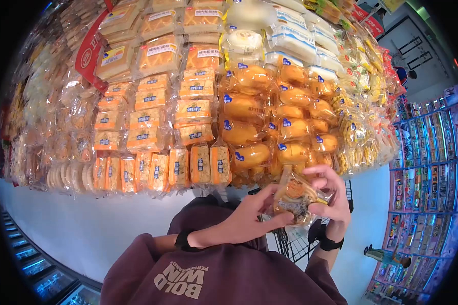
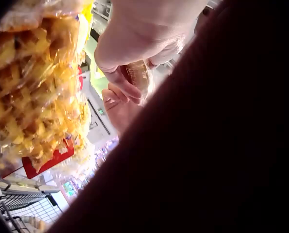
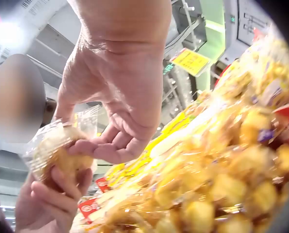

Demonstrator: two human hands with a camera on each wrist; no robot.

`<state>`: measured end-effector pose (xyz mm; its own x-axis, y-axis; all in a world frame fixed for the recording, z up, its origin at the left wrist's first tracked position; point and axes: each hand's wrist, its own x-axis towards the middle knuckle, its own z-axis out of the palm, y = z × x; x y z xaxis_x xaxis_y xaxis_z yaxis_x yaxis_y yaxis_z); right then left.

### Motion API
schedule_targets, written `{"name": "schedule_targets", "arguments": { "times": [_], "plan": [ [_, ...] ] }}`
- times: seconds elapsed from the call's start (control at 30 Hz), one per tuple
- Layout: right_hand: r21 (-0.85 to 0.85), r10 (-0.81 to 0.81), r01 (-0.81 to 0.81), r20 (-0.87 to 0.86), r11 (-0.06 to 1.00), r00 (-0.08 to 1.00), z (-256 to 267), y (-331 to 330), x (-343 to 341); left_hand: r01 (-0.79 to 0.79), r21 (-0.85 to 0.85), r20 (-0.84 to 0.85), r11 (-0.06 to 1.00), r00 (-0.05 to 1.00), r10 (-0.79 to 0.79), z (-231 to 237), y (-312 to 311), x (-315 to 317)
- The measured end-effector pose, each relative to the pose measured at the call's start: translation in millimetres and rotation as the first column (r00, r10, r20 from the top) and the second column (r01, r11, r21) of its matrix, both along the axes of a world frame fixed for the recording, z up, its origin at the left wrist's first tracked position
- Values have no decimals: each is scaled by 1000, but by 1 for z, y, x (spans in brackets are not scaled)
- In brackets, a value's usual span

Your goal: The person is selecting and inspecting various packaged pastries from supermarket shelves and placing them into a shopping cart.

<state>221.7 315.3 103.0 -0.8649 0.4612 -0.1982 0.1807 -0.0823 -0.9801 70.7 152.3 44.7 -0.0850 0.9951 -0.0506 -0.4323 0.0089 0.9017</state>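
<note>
Wrapped bun between fingers, long axis slanting, wrapper tip toward yellow loaves | left hand, right hand part-curled, gripping it | dark speckles: head view only

Left forearm crosses before torso; left hand reaches to person's right, thumb extended, fingers curled in a grip; right forearm angles forward and up; right hand comes from opposite side, thumb and fingers bent, gripping; hands near each other, sleeves pushed back off wrists.
</note>
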Motion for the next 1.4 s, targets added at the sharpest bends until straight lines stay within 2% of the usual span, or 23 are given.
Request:
{"name": "schedule_targets", "arguments": {
  "times": [0.1,0.13,0.27,0.43,0.53,0.57,0.63,0.67,0.77,1.0,1.1,1.13,1.23,1.27,1.37,1.4],
  "plan": [
    [121,-117,140,-177,983,977,12,-18,-48,-178,-13,256,984,951,176,19,-11,-18],
    [75,-126,143,-193,987,973,13,-24,-59,-260,21,207,966,946,250,23,-14,-23],
    [-45,-166,159,-233,986,958,-1,-34,-82,-365,-31,166,930,916,365,34,-23,-38],
    [-139,-186,148,-318,979,930,-7,-35,-88,-401,-8,171,916,902,396,40,-23,-34],
    [-150,-213,174,-304,973,928,-2,-37,-86,-395,22,169,918,907,386,39,-24,-33],
    [-85,-186,166,-338,982,923,-1,-38,-85,-388,38,171,921,910,377,39,-24,-34],
    [49,-125,157,-399,986,909,0,-38,-80,-478,87,92,874,878,470,38,-22,-33],
    [98,-172,243,-464,965,869,-4,-42,-79,-518,116,58,848,855,515,37,-20,-32],
    [462,175,138,-570,876,803,-3,-28,-78,-433,382,-216,816,817,535,24,-17,-51],
    [538,194,186,-572,822,797,-3,-29,-78,-481,412,-224,774,770,597,31,-15,-58],
    [596,89,226,-452,771,888,3,-38,-74,-527,327,-326,785,717,617,35,-19,-60],
    [672,69,262,-423,693,903,2,-38,-74,-585,337,-294,738,679,673,39,-18,-57],
    [429,-14,205,-408,880,913,-1,-49,-84,-533,472,-433,702,554,711,39,-18,-62],
    [398,31,135,-385,907,923,-6,-48,-83,-567,347,-409,747,625,665,44,-19,-60],
    [79,-121,170,-426,982,896,-18,-59,-88,-658,191,-214,729,696,685,46,-15,-56],
    [15,-165,188,-415,982,895,-16,-61,-89,-645,171,-205,745,716,668,44,-15,-56]
  ]
}}
